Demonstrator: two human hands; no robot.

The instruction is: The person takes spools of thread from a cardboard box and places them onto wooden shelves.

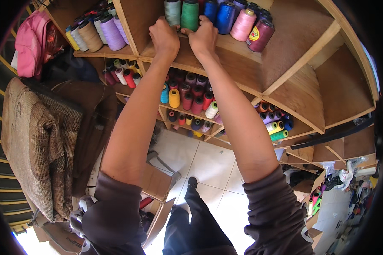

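Both my arms reach up to a wooden shelf compartment (242, 68) holding upright thread cones. My left hand (164, 37) is closed around the lower part of a pale grey-green thread cone (172, 12), its fingers on the left side and thumb at the front. Right beside it, my right hand (203, 37) has its thumb and fingers on either side of a green thread cone (190, 14). The wrists and knuckles partly hide the cone bases. Further right stand a blue thread cone (225, 18), a pink thread cone (243, 24) and a maroon thread cone (261, 35).
Lower cubbies hold more cones, among them a yellow thread cone (174, 98). A purple thread cone (112, 34) stands in the left compartment. Folded brown fabric (38, 148) and a pink cloth (31, 40) lie at left. Below are a cardboard box (155, 182) and white floor tiles (208, 163).
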